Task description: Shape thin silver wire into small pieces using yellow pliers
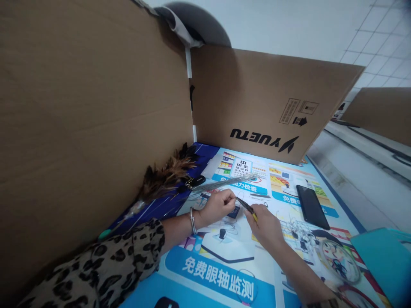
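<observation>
My left hand [218, 206] is closed in a pinch on a small thing I cannot make out, just above the printed poster [221, 273] on the table. A silver bracelet [192, 220] circles that wrist, and the sleeve has a leopard pattern. My right hand [266, 226] grips small pliers [245, 206] with yellow handles, their tip meeting the left fingertips. A bundle of thin metal wires [224, 183] lies just beyond the hands. Bent wire pieces [293, 229] lie to the right of my right hand.
Cardboard walls [96, 107] close off the left and back. A feather duster [167, 175] lies along the left wall. A black phone [312, 206] rests on the poster at right. A teal box [385, 256] and a wire coil [340, 259] sit at the lower right.
</observation>
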A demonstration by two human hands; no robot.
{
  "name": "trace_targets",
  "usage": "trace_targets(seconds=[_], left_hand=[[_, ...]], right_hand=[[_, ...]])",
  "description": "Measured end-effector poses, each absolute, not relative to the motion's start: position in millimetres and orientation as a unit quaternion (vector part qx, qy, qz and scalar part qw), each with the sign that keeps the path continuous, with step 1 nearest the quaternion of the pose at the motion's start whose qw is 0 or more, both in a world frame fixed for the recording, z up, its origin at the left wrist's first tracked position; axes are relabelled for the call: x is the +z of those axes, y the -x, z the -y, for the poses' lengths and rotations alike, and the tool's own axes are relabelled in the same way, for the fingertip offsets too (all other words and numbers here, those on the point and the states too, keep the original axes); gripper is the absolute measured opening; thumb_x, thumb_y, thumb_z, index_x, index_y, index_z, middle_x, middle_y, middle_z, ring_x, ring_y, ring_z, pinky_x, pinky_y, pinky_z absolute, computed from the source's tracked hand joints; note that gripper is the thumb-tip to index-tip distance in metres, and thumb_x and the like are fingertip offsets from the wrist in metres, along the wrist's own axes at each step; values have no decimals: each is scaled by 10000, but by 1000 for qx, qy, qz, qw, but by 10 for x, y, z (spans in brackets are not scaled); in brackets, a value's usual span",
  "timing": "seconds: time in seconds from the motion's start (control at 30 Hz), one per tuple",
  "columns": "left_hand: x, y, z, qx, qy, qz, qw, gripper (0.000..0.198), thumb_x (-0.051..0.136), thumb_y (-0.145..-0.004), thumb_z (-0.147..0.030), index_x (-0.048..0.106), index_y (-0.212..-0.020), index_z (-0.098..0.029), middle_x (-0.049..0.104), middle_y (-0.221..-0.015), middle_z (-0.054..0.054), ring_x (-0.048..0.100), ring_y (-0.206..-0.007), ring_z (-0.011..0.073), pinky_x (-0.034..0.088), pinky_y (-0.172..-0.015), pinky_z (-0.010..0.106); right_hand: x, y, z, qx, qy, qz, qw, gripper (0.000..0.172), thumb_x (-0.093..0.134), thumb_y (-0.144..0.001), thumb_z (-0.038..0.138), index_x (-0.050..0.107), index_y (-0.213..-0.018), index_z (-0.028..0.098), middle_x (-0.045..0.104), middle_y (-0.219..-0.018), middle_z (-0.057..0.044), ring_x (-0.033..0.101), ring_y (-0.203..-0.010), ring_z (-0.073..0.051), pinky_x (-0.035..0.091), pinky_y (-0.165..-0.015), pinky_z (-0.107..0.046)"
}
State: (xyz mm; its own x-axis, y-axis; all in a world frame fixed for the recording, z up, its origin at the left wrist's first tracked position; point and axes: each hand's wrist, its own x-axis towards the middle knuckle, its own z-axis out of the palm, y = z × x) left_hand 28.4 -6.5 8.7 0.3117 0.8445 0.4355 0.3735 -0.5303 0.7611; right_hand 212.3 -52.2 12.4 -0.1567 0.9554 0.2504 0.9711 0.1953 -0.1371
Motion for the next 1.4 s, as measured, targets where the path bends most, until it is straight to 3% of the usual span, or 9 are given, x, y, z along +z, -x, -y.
trace_targets(seconds=[0.83,1.4], left_hand=[[94,-288,79,431,-764,-399,266,95,443,-760,-143,504,-688,-144,493,-595,-36,427,-545,70,327,-517,183],[123,-290,98,442,-759,-400,261,87,443,-752,-129,516,-707,-144,514,-626,-24,449,-574,80,346,-545,192]], right_hand=[[96,-2115,525,-9,640,758,130,315,290,-878,453,501,-857,220,569,-815,-15,546,-704,-141,287,-542,-222],[124,-2147,514,57,627,754,190,311,318,-862,470,505,-890,223,551,-830,-12,528,-760,-141,333,-592,-213]])
